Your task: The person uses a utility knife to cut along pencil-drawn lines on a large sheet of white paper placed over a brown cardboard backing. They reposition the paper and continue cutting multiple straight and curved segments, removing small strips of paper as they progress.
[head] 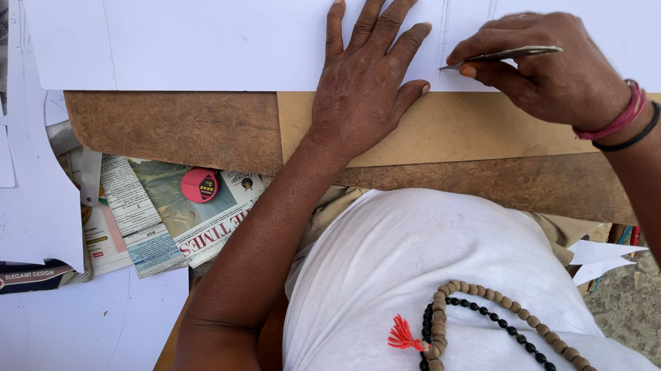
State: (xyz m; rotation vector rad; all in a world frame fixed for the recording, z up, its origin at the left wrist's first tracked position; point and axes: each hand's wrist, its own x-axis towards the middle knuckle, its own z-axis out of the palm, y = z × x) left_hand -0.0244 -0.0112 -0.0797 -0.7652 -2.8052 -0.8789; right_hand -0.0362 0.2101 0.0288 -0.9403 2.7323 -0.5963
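Note:
A large white sheet (249,30) lies across a wooden board (177,132). My left hand (365,84) presses flat on the sheet's near edge, fingers spread. My right hand (548,73) grips a thin metal blade (505,54), its tip touching the sheet's near edge where two faint pencil lines (450,1) run away from me. Red and black bands circle my right wrist.
A lighter brown board (463,126) lies under the sheet's edge. At left, a red tape measure (200,184) rests on newspapers (178,218), with white cut-out pieces (29,201) around it. Wooden and black beads (475,317) hang over my white shirt.

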